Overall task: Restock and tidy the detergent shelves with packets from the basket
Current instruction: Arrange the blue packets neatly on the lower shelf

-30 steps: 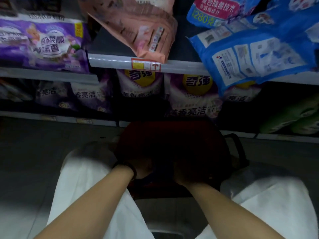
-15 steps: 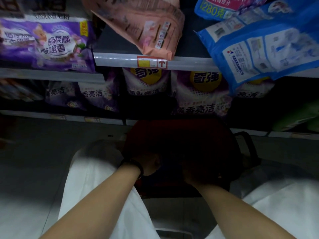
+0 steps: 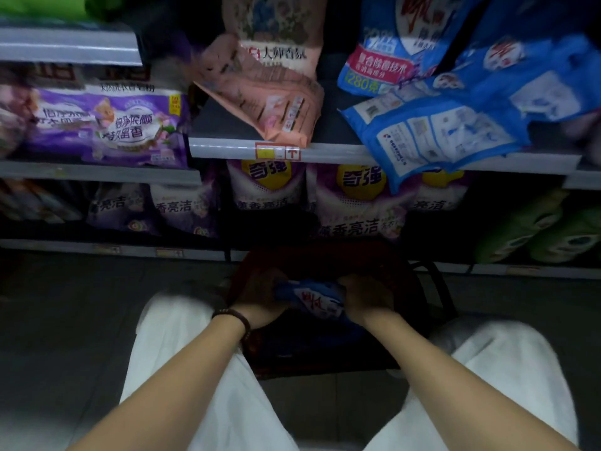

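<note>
Shelves (image 3: 325, 153) fill the top of view w/ purple, pink & blue detergent bags; blue bags (image 3: 439, 131) at right have slumped over the shelf edge, prob. need straightening. Below, dark red basket (image 3: 406, 288) sits on the floor btwn the knees, close to the shelf for short reaches. Left hand (image 3: 257, 301) & right hand (image 3: 367, 301) are both closed on a blue packet (image 3: 312, 297) over the basket, one each end, likely so the soft pack won't sag.
</note>
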`<move>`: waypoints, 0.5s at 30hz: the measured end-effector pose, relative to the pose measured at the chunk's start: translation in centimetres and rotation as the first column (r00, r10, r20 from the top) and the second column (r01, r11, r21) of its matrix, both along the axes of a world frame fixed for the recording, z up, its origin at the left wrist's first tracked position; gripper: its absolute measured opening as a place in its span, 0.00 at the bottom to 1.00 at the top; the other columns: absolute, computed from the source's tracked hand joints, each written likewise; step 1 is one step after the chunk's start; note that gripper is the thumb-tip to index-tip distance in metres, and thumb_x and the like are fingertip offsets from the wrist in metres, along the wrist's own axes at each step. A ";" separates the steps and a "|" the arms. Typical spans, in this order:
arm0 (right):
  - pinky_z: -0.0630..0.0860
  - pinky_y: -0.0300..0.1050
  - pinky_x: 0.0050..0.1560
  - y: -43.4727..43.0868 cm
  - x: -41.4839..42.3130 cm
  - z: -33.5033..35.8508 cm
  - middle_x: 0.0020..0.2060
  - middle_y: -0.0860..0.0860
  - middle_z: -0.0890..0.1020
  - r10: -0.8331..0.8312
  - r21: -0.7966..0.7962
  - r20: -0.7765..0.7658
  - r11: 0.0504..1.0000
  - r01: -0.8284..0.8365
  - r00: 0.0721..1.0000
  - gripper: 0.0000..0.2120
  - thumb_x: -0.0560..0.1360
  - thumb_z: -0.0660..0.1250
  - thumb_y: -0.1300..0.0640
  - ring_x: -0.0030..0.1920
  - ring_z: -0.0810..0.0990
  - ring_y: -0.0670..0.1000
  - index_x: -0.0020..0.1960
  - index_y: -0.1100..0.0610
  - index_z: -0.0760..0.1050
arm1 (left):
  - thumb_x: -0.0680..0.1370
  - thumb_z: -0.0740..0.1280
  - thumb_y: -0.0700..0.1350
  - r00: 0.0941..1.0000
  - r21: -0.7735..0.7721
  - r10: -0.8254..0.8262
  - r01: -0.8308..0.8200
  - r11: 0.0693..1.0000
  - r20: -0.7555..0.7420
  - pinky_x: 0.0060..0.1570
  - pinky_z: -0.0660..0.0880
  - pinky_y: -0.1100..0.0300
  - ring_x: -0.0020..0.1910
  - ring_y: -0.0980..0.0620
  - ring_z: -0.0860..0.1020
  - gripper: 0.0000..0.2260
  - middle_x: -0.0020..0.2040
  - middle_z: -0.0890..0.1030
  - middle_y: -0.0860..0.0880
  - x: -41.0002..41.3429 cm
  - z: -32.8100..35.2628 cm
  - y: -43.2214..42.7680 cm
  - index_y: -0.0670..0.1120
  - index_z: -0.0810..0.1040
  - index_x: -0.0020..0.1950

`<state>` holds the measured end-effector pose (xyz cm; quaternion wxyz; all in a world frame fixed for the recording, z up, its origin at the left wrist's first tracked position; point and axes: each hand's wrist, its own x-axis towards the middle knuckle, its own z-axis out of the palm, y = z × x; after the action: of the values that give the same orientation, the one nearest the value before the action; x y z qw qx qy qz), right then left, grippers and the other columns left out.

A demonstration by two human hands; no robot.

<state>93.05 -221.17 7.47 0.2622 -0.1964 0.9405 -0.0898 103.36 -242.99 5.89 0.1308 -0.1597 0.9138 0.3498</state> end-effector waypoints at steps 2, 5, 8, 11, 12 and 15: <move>0.78 0.47 0.50 0.3 -0.4 1.7 0.57 0.52 0.84 -0.031 0.022 0.015 0.999 0.030 0.999 0.14 0.86 0.59 0.47 0.55 0.83 0.56 0.61 0.48 0.82 | 0.68 0.72 0.60 0.974 0.066 0.169 -0.160 0.985 -0.149 0.57 0.80 0.46 0.57 0.43 0.81 0.22 0.58 0.80 0.44 0.3 0.8 -0.3 0.49 0.77 0.57; 0.77 0.47 0.49 1.4 -0.2 4.2 0.57 0.52 0.85 -0.089 -0.051 -0.017 0.995 0.088 0.996 0.20 0.87 0.54 0.42 0.56 0.83 0.57 0.63 0.50 0.82 | 0.72 0.76 0.54 0.967 0.090 0.229 -0.220 0.971 -0.114 0.62 0.72 0.59 0.64 0.51 0.75 0.28 0.67 0.74 0.49 1.1 1.1 -0.2 0.49 0.73 0.69; 0.79 0.49 0.53 2.6 0.8 6.5 0.57 0.53 0.84 -0.115 -0.209 -0.129 0.974 0.086 0.985 0.21 0.87 0.56 0.41 0.57 0.83 0.58 0.64 0.52 0.81 | 0.76 0.74 0.57 0.991 0.132 0.112 -0.121 0.984 0.075 0.64 0.66 0.65 0.70 0.51 0.73 0.33 0.71 0.74 0.52 2.4 3.0 2.1 0.51 0.68 0.78; 0.77 0.50 0.42 2.5 0.7 10.5 0.38 0.51 0.80 -0.211 -0.376 -0.106 0.913 0.157 0.972 0.17 0.86 0.61 0.44 0.45 0.82 0.60 0.42 0.50 0.76 | 0.72 0.78 0.59 0.996 0.282 -0.002 -0.022 0.959 0.086 0.66 0.70 0.64 0.68 0.56 0.75 0.35 0.68 0.76 0.57 2.8 5.9 5.4 0.55 0.68 0.75; 0.75 0.50 0.40 2.2 0.5 12.2 0.34 0.50 0.78 -0.246 -0.434 -0.097 0.882 0.181 0.964 0.19 0.85 0.63 0.46 0.42 0.82 0.61 0.37 0.51 0.73 | 0.70 0.80 0.61 0.997 0.328 -0.041 0.020 0.944 0.060 0.68 0.71 0.64 0.68 0.58 0.75 0.35 0.67 0.76 0.60 2.9 7.1 6.8 0.57 0.68 0.72; 0.68 0.48 0.34 1.5 0.5 16.9 0.27 0.49 0.76 -0.380 -0.607 -0.024 0.740 0.289 0.925 0.22 0.82 0.68 0.49 0.32 0.79 0.56 0.31 0.55 0.71 | 0.62 0.83 0.64 0.999 0.395 -0.030 0.041 0.918 -0.034 0.65 0.78 0.56 0.62 0.62 0.79 0.39 0.62 0.80 0.62 2.9 8.6 10.0 0.60 0.71 0.68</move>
<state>93.57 -219.66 24.38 0.0974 -0.1018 0.9012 -0.4099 106.29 -232.97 14.48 0.1540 -0.1085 0.8287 0.5270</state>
